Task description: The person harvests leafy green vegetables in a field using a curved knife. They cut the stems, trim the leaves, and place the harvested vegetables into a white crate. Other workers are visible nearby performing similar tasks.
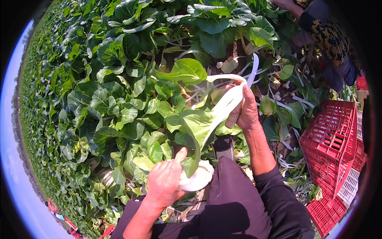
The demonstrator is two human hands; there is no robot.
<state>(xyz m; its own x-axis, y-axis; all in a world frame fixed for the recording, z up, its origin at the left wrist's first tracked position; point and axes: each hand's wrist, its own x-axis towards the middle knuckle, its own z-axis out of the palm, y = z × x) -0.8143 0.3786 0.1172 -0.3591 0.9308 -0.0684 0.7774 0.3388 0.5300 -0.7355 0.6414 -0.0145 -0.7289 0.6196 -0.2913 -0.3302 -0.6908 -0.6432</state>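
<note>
My left hand grips a head of bok choy low in front of my knees, its thick white base turned to the right. Above and to the right, my right hand holds a knife by its brownish handle. The pale, curved knife blade points up and away from me. Pinched in the same hand are detached bok choy leaves with a broad white stalk; one green blade hangs down towards the left hand and partly covers the head. Another leaf sticks out to the left.
Dense rows of bok choy spread ahead and left. Trimmed leaves and stalks litter the soil on the right. Red plastic crates and a white crate stand at the right. A person in a patterned top crouches at the upper right.
</note>
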